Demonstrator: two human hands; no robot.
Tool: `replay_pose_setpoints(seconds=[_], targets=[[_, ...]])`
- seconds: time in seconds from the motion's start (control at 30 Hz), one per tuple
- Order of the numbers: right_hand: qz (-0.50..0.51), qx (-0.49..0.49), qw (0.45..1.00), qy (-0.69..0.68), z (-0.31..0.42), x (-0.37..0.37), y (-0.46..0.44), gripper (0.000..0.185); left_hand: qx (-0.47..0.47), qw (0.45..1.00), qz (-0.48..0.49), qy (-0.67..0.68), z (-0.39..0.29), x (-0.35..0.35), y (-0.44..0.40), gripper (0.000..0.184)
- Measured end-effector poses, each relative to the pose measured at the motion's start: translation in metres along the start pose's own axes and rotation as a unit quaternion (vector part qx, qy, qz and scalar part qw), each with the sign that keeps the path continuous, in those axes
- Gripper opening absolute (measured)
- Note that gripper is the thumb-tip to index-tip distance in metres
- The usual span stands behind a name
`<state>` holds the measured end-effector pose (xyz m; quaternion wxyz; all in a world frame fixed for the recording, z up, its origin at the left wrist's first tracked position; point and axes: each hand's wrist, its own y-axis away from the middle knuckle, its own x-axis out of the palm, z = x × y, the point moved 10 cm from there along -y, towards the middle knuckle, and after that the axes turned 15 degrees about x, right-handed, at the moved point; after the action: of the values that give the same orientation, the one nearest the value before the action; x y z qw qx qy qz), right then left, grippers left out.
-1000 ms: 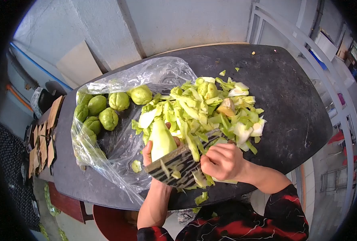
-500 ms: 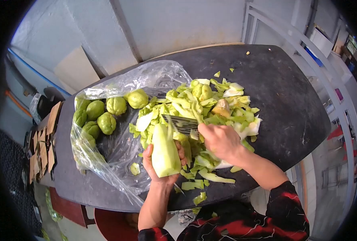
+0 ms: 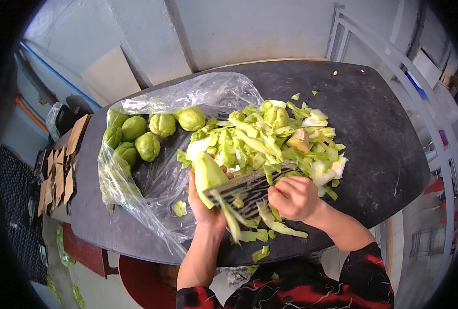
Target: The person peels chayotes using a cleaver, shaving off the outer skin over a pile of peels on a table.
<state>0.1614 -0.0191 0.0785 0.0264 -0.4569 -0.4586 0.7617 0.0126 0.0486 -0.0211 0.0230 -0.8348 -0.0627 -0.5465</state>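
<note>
The right hand (image 3: pixel 293 198) grips a dark-striped blade (image 3: pixel 245 191).

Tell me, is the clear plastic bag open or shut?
Open: the plastic bag lies on the dark table with its edges spread apart, green chayotes showing between them.

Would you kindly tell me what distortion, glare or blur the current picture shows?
Head view: wide-angle distortion, bowing the railing and leaving black corners; head view: bright glare on the bag; head view: slight smearing, probably motion blur, on the knife.
</note>
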Motion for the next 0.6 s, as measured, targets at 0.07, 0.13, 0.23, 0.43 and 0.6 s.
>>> replay_pose_setpoints(seconds=[0.07, 0.13, 0.23, 0.43, 0.6], targets=[[-0.006, -0.022, 1.0, 0.004, 0.01, -0.003, 0.0, 0.01, -0.011, 1.0, -0.007, 0.009, 0.003, -0.002, 0.001, 0.059], [-0.02, -0.055, 0.998, 0.019, 0.02, -0.002, 0.002, 0.008, -0.02, 0.999, -0.024, 0.008, 0.008, -0.001, 0.002, 0.058], [-0.021, -0.044, 0.999, -0.006, 0.024, -0.005, 0.0, 0.018, -0.033, 0.999, -0.001, 0.012, 0.013, -0.004, 0.001, 0.06], [-0.021, -0.02, 1.0, -0.013, 0.012, 0.001, -0.001, 0.014, -0.052, 0.998, -0.013, -0.036, 0.015, 0.006, 0.012, 0.049], [0.005, 0.016, 0.999, 0.031, -0.01, 0.008, 0.0, 0.011, -0.001, 0.996, -0.054, -0.074, 0.006, 0.006, 0.01, 0.049]])
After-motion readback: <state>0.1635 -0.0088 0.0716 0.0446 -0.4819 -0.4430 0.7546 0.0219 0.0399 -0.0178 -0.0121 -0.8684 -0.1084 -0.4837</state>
